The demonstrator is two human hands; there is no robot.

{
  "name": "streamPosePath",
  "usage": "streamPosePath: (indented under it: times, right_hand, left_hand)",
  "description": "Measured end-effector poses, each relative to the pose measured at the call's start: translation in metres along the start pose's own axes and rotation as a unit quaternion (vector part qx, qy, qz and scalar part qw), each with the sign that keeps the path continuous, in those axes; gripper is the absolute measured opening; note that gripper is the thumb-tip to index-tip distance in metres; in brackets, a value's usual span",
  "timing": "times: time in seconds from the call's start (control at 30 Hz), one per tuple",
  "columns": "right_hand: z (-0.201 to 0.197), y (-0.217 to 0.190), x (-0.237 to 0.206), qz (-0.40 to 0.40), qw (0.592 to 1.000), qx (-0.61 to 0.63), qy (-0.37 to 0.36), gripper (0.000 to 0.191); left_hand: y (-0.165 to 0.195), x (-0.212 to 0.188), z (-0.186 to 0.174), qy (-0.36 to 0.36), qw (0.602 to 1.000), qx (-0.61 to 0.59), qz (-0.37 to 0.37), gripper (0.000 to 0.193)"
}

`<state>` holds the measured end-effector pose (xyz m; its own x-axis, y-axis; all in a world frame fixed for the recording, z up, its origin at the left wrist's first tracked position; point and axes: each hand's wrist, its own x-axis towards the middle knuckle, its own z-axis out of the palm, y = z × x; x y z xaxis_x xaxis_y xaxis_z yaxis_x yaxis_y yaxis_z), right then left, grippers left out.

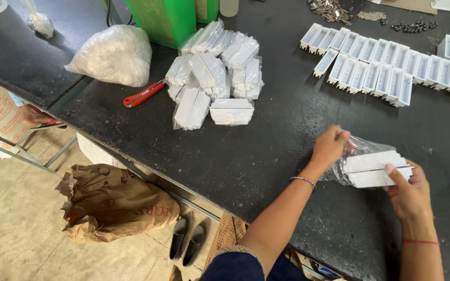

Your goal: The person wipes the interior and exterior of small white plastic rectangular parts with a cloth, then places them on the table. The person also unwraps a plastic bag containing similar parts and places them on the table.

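Note:
My right hand (411, 191) grips a stack of white plastic channel pieces (375, 169) that sticks partly out of a clear plastic bag (363, 147). My left hand (330, 148) pinches the open end of that bag, just left of the pieces. Both hands hover low over the dark table (266, 156) near its front edge. A pile of the same white pieces sealed in clear bags (215, 73) lies at the table's middle left.
Rows of unpacked white channel pieces (376, 70) stand at the back right. A red utility knife (142, 94), a big clear bag of white material (114, 54) and a green container (166, 20) sit at back left. Small metal parts (334, 9) lie at the far edge. A brown paper sack (113, 203) and shoes (187, 240) are on the floor.

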<state>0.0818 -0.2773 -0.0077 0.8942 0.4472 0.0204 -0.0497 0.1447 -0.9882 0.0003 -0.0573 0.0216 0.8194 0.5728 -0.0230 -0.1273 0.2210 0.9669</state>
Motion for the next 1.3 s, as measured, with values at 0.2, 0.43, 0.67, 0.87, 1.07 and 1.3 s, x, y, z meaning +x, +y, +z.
streamPosePath:
  times: [0.2, 0.43, 0.67, 0.87, 1.07, 1.3]
  right_hand:
    - [-0.012, -0.008, 0.004, -0.039, 0.995, 0.079, 0.056, 0.034]
    - [-0.039, -0.014, 0.006, -0.096, 0.981, 0.020, 0.170, 0.046]
    - [-0.040, -0.019, 0.006, -0.083, 0.987, 0.044, 0.130, 0.042]
    - [-0.026, -0.020, 0.005, -0.025, 0.994, 0.000, 0.102, 0.046]
    - [-0.011, -0.015, 0.004, 0.019, 0.995, -0.060, 0.079, 0.044]
    - [-0.007, -0.006, 0.004, 0.032, 0.996, -0.068, 0.040, 0.043]
  left_hand:
    - [0.008, 0.001, -0.009, 0.105, 0.981, 0.128, 0.099, 0.040]
    - [0.023, -0.010, -0.013, 0.058, 0.978, 0.166, 0.116, 0.069]
    - [0.012, -0.006, -0.015, 0.069, 0.952, 0.244, 0.169, 0.027]
    - [0.013, 0.001, -0.012, 0.086, 0.976, 0.175, 0.094, 0.029]
    - [0.008, -0.005, -0.002, 0.038, 0.983, 0.147, 0.098, 0.033]
    - [-0.003, -0.022, 0.014, -0.066, 0.938, 0.315, 0.130, 0.049]
